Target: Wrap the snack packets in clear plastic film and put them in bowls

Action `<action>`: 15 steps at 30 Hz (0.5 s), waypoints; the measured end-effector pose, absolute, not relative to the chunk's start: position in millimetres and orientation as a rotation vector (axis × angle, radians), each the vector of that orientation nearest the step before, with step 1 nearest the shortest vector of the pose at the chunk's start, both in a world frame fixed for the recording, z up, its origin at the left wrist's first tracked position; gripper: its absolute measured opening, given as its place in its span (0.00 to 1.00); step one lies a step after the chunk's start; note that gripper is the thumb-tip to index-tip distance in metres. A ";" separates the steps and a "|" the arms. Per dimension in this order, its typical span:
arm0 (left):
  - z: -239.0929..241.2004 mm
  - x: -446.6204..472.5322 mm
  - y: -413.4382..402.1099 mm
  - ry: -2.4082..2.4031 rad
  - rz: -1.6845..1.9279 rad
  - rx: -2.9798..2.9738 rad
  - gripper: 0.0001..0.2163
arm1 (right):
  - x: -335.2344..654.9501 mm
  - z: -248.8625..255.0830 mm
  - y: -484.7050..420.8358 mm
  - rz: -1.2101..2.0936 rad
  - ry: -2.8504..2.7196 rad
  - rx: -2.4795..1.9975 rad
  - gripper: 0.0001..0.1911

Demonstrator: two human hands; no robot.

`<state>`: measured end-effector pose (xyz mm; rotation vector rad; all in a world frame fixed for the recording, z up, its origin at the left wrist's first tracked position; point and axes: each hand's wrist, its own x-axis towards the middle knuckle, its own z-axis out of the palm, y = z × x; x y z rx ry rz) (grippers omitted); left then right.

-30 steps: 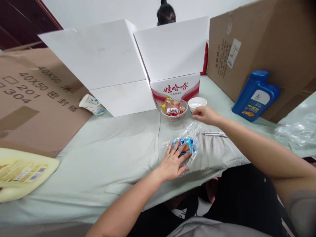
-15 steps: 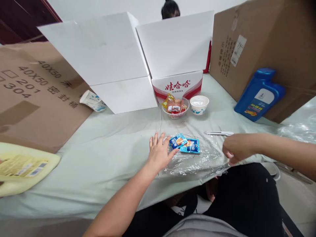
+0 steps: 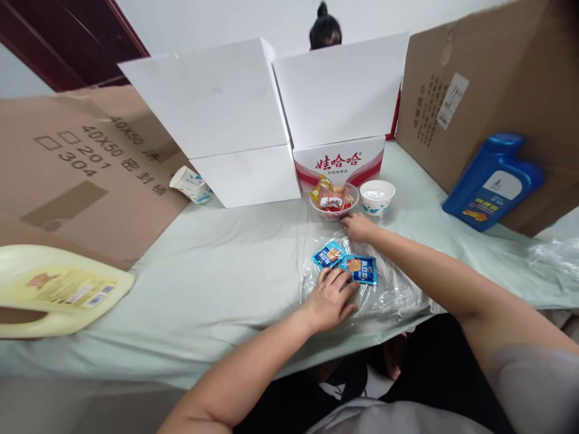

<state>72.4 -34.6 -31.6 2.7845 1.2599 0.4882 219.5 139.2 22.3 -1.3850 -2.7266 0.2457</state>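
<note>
Two small blue snack packets [image 3: 346, 263] lie on a clear plastic sheet [image 3: 389, 289] near the table's front edge. My left hand [image 3: 332, 298] rests flat on the sheet just below the packets, fingers spread. My right hand [image 3: 357, 227] reaches across to the sheet's far edge, right beside a glass bowl [image 3: 333, 201] filled with several orange and red snack packets. Its fingers are curled at the plastic; whether they grip it is hidden. A white bowl [image 3: 377, 196] stands to the right of the glass one.
White cartons [image 3: 253, 120] stand at the back, brown cardboard panels [image 3: 76, 175] at both sides. A paper cup [image 3: 190, 182] lies on its side at left, a yellow jug [image 3: 54, 289] at the far left, a blue bottle [image 3: 493, 181] at right. Another person's head [image 3: 325, 30] shows behind the cartons.
My right hand has swung from the sheet's right edge up to its far edge by the glass bowl. My left hand has shifted from left of the packets to just below them.
</note>
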 end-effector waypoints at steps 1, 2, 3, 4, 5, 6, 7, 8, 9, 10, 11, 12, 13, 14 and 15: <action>-31.4 72.3 -34.5 1.262 0.489 2.781 0.22 | 220.3 23.8 141.3 0.212 -2.686 -1.415 0.21; -31.4 72.5 -34.4 1.260 0.487 2.780 0.22 | 219.9 24.7 139.7 0.189 -2.661 -1.413 0.21; -31.5 72.7 -34.3 1.257 0.485 2.780 0.22 | 217.6 24.3 134.9 0.177 -2.654 -1.380 0.21; -31.7 73.0 -34.1 1.252 0.483 2.781 0.22 | 213.8 22.3 128.0 0.178 -2.667 -1.322 0.21; -31.9 73.3 -33.9 1.247 0.486 2.782 0.22 | 208.6 18.8 120.6 0.193 -2.699 -1.237 0.19; -32.1 73.5 -33.8 1.244 0.489 2.782 0.22 | 202.9 14.2 114.2 0.218 -2.740 -1.144 0.18; -32.3 73.5 -33.8 1.243 0.490 2.783 0.22 | 197.4 9.3 110.1 0.246 -2.776 -1.062 0.17; -32.6 73.4 -33.9 1.246 0.487 2.785 0.22 | 193.2 4.8 109.2 0.267 -2.797 -1.009 0.17; -33.0 73.2 -34.2 1.253 0.480 2.788 0.22 | 190.8 1.2 111.4 0.277 -2.797 -0.996 0.17; -33.5 72.8 -34.6 1.263 0.472 2.794 0.22 | 190.9 -1.1 116.1 0.274 -2.777 -1.021 0.18; -34.1 72.3 -35.1 1.273 0.466 2.801 0.22 | 193.5 -1.9 121.9 0.261 -2.738 -1.076 0.19; -34.8 71.8 -35.7 1.276 0.462 2.811 0.22 | 198.4 -1.4 127.4 0.242 -2.692 -1.138 0.20; -35.5 71.3 -36.3 1.275 0.462 2.821 0.21 | 205.3 0.1 131.0 0.224 -2.649 -1.182 0.21; -36.0 70.8 -36.7 1.272 0.464 2.829 0.21 | 213.6 1.9 131.4 0.210 -2.615 -1.207 0.22; -36.3 70.3 -37.0 1.266 0.469 2.835 0.21 | 223.0 3.6 127.9 0.204 -2.598 -1.193 0.22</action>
